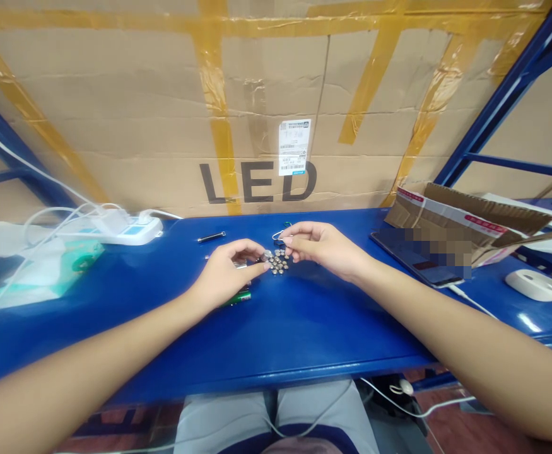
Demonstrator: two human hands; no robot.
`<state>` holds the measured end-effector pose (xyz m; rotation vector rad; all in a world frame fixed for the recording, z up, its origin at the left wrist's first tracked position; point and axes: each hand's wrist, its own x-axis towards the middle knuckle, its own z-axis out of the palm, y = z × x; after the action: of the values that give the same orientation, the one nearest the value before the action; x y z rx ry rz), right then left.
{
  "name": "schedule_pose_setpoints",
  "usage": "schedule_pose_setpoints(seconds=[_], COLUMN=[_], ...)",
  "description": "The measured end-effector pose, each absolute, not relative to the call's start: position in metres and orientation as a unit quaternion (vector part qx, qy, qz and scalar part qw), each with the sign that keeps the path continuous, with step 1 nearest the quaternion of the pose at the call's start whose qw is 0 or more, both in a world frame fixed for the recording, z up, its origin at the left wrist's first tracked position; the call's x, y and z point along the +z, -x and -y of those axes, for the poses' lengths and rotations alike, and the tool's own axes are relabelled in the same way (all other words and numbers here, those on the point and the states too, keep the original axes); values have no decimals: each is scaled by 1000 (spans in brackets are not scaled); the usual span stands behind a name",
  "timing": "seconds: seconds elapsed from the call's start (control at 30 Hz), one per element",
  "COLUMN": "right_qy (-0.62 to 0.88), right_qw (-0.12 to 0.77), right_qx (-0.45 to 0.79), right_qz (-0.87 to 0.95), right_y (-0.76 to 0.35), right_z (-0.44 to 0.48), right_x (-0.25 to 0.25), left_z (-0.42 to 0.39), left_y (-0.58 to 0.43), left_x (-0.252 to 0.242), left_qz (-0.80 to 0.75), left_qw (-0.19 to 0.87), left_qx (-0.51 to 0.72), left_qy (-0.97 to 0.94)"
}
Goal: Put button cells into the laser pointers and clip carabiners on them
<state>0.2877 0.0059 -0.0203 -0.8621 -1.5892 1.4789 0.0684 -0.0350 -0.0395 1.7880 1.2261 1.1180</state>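
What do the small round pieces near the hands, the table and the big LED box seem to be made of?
Small round pieces: probably shiny metal, from their silvery glints.
Table: glossy blue surface, perhaps painted metal or laminate; it reflects light.
Big LED box: matte brown cardboard, judging by its creases.

one left hand, one right hand; roughly a dozen small metallic discs, too blurred to count exactly; one smartphone, one computer mouse, one power strip.

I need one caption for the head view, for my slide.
Left hand and right hand beside small, round, silvery pieces on a glossy blue table, before brown cardboard marked LED.
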Motion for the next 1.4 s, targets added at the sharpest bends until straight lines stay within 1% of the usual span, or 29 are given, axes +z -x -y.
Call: schedule_pose_setpoints(seconds=[0.1,0.27,0.43,0.7,0.93,1.13,1.2,1.27,1.33,1.4], right_qy=[325,325,272,213,213,242,292,346,369,358], right_qw=[415,401,398,362,367,357,370,369,342,309], right_qx=[590,596,537,450,430,414,365,286,207,161], right_qz=[611,615,692,788,797,801,803,813,839,866], right_y=[-289,-288,-285,-282,-282,-283,-285,-287,-289,-289], right_z=[-8,-4,1,9,10,7,4,0,-3,-5], right_x=[-22,-18,-18,-18,-17,-19,-19,-20,-22,-25], left_z=[35,36,39,44,44,42,41,39,38,37], left_y=[-68,-69,-71,-76,-75,-75,-74,-72,-71,-71], left_x=[-40,-39,-37,-32,-32,-35,-36,-36,-36,-36], left_qz=[-474,-471,-462,-415,-403,-418,-435,-458,-473,-478], left_qw=[342,346,348,377,389,373,361,342,330,326], left_qx=[436,431,423,416,419,430,432,433,435,438], left_qy=[-684,-688,-697,-716,-715,-708,-703,-697,-691,-688])
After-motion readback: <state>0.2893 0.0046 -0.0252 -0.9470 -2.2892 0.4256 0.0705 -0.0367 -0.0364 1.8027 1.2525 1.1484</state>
